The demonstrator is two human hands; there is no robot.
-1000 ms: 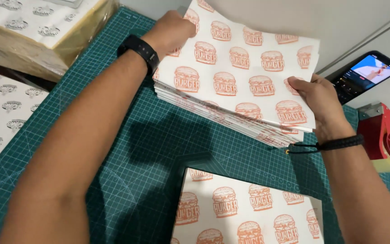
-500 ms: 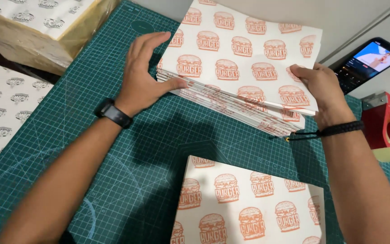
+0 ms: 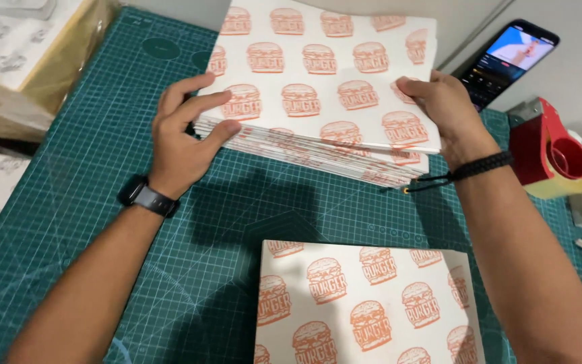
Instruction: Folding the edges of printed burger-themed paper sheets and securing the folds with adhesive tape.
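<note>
Left hand (image 3: pixel 182 138) has been brought back to the burger-print sheet stack (image 3: pixel 325 87) near edge; stack now pinched in both grips (right hand (image 3: pixel 442 108) unchanged), squared for handling.

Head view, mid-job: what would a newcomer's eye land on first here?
First, the thick stack of white sheets printed with orange burgers, held above the green cutting mat by the left hand at its left edge and the right hand at its right. Next, a second printed stack lying on the mat nearer the camera. At far right, a red tape dispenser and a lit phone.
</note>
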